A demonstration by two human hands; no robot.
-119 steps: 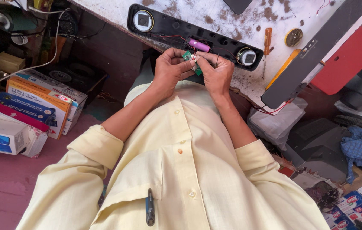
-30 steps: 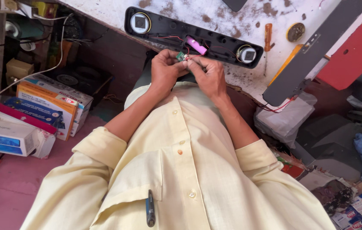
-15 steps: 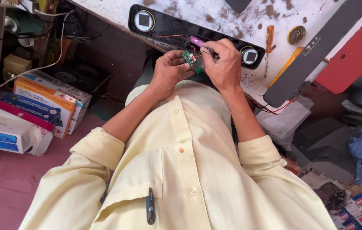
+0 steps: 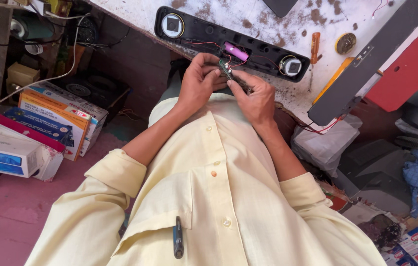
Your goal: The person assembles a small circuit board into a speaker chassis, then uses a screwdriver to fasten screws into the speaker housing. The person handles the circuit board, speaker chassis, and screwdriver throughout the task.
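Now right hand (image 4: 254, 98) lowered beside circuit board (image 4: 226, 69).

Left hand (image 4: 200, 81) and right hand (image 4: 254, 98) meet at the bench edge, both pinching a small green circuit board (image 4: 225, 68); thin red wires run from it into the open black speaker bar housing (image 4: 204, 33) on the white stained bench (image 4: 268, 19). Housing has a round driver at each end and a pink cylindrical battery (image 4: 236, 50) inside. Orange-handled screwdriver (image 4: 314, 47) and round brass-coloured tin (image 4: 346, 43) lie right of it, long black cover panel (image 4: 371, 59) beyond. Pale yellow shirt (image 4: 209, 197), pen (image 4: 178, 239) in pocket. Boxes (image 4: 46, 123) stacked on the pink floor to the left
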